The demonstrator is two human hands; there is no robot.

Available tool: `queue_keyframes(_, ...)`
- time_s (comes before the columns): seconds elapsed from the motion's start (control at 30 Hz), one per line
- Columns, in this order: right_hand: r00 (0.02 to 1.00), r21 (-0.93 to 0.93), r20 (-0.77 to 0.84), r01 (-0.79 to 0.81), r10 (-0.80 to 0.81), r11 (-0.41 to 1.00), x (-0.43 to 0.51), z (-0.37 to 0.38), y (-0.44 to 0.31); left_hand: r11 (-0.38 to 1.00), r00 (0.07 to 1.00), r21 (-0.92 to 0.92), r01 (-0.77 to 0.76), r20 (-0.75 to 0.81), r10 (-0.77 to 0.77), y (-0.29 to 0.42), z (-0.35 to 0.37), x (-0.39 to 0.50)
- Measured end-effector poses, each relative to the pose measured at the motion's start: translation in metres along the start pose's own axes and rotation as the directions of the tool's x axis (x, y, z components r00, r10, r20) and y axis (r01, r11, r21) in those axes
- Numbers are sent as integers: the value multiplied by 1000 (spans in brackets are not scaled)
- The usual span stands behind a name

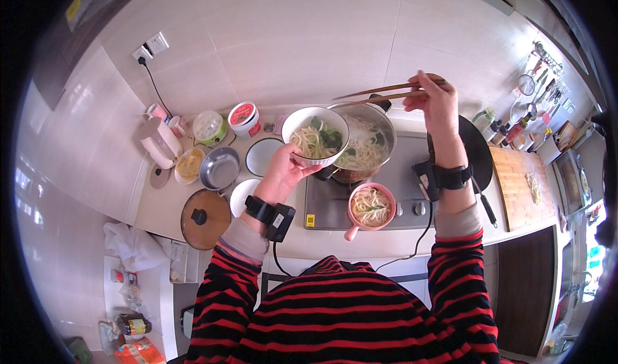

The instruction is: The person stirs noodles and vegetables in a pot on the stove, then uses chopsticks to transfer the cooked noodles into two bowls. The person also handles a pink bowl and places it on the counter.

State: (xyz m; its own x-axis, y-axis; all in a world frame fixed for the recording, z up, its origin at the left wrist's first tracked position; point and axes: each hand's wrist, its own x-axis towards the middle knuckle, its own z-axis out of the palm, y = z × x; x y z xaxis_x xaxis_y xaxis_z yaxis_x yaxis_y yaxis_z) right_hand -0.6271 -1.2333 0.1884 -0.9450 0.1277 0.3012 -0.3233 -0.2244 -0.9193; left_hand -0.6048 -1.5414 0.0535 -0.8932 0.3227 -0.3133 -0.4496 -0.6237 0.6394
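My left hand (285, 171) grips a white ribbed bowl (316, 161) by its near side. Noodles and leafy greens (316, 139) lie in the bowl, which is held up beside and partly in front of a metal pot (392, 144). More noodles (369, 154) and some greens sit in pale liquid in that pot, on the stove. Long wooden chopsticks (386, 92) are in my right hand (434, 96), raised above the pot's far right side; their tips point left over the bowl's far rim, with nothing between them. A pink handled bowl (351, 214) of noodles stands at the stove's front.
A glass lid (207, 229), a grey metal pan (219, 168) and white dishes (260, 156) crowd the left counter. Rightward are a black wok (475, 156) with its handle jutting forward, and a wooden cutting board (521, 204) bearing some noodles. A cable (415, 248) hangs from my right wrist.
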Motion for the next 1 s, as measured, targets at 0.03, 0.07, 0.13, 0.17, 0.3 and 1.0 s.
queue_keyframes(0.03, 1000, 8, 1, 30, -30, 1000, 6, -11, 6, 1000, 1000, -16, -23, 5, 23, 2, 0, -4)
queue_keyframes(0.07, 997, -114, -44, -62, 57, 992, 12, -20, 20, 999, 999, -25, -40, -15, 40, 4, -2, -9)
queue_keyframes(0.13, 965, -332, -37, -258, 261, 907, 15, -36, 60, 996, 996, -7, -92, 10, 92, 8, -6, -19)
queue_keyframes(0.17, 926, -423, -72, -364, 370, 830, 12, -43, 82, 996, 995, -12, -92, -41, 92, 9, -9, -23)
queue_keyframes(0.3, 894, -302, -197, -446, 403, 842, -3, -48, 168, 992, 990, -38, -121, -76, 118, 20, -22, -35)
queue_keyframes(1.0, 787, 486, -353, -308, 506, 818, 7, -21, 223, 978, 962, -56, -200, -200, 185, 23, -49, -65)
